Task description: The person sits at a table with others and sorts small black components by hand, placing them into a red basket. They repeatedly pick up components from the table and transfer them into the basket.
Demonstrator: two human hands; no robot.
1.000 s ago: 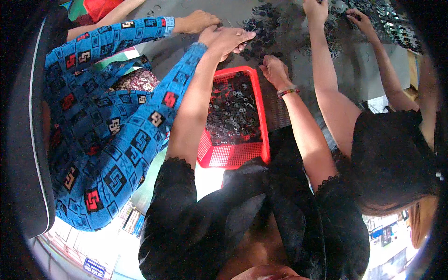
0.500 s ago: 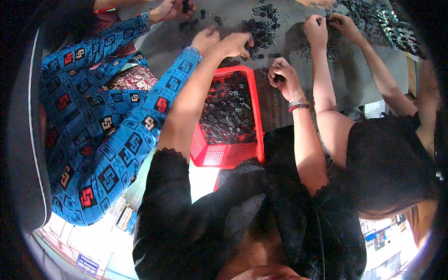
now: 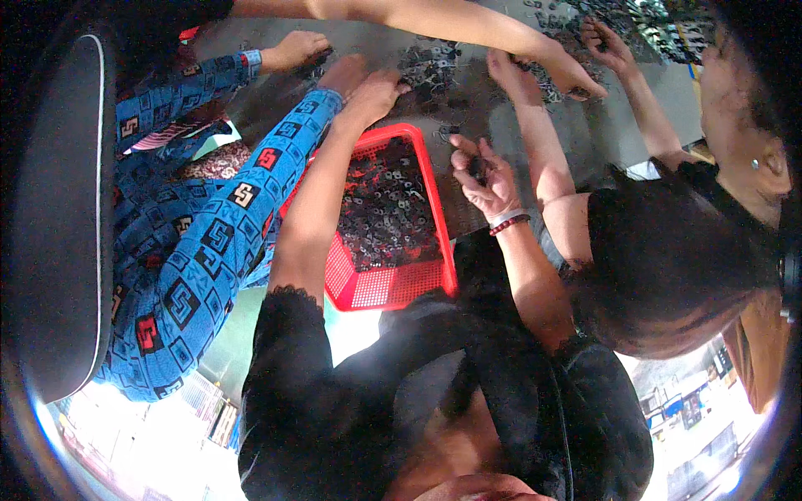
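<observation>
My right hand (image 3: 489, 179) is turned palm up beside the red basket, fingers loosely curled around a few small black pieces (image 3: 477, 169). A bracelet of dark red beads circles that wrist. My left hand (image 3: 373, 98) is over the table beyond the basket, fingers bent and drawn together; whatever they pinch is too small to make out. Just past its fingertips lies a loose pile of small black parts (image 3: 430, 67), some with thin wire-like bits. Between my forearms stands the red perforated plastic basket (image 3: 436, 209), holding many small black ring-ended pieces (image 3: 388, 204).
On my left, a co-worker's blue patterned sleeve (image 3: 242, 196) runs close along my left forearm. A bare arm (image 3: 468, 21) crosses the far side of the grey table (image 3: 618, 138). At my right, another person's hands (image 3: 608, 46) work near more black parts.
My right hand has turned palm up and loosened its fingers. My left hand has drawn back leftward from the pile. Another person's arm now stretches across the far table. The whole view has shifted.
</observation>
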